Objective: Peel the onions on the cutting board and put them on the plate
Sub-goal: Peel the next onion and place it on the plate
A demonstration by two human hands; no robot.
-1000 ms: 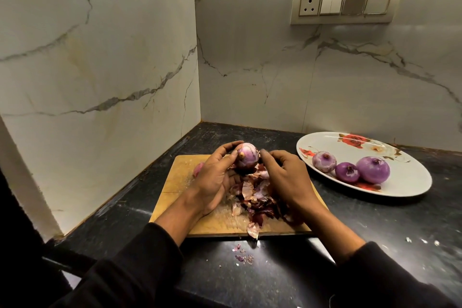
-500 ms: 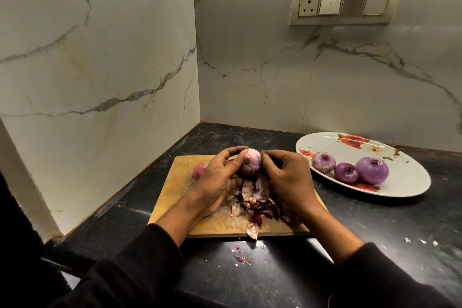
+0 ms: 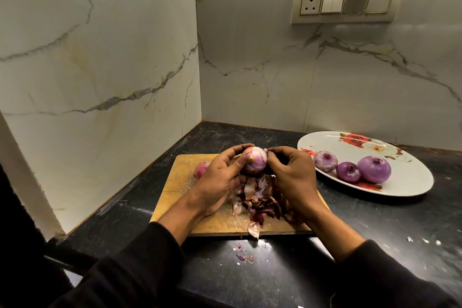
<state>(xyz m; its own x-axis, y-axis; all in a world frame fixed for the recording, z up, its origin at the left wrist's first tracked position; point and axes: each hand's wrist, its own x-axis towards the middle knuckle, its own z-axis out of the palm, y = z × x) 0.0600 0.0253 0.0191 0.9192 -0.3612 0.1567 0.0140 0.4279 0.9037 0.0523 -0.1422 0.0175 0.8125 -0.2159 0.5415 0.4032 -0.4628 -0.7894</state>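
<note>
Our left hand (image 3: 220,180) has its grip curled round the half-peeled onion (image 3: 255,163) above the cutting board (image 3: 180,177), right hand (image 3: 292,175) pinching its skin. Peels (image 3: 257,200) piled underneath, another onion (image 3: 201,169) behind, three peeled onions (image 3: 350,169) on the plate (image 3: 410,175) on the counter (image 3: 375,227).

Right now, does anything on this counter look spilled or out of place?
Yes, slightly. A few purple peel scraps lie on the black counter just off the near edge of the cutting board, away from the main peel pile. One peel hangs over that edge. Small white specks dot the counter further right.
</note>
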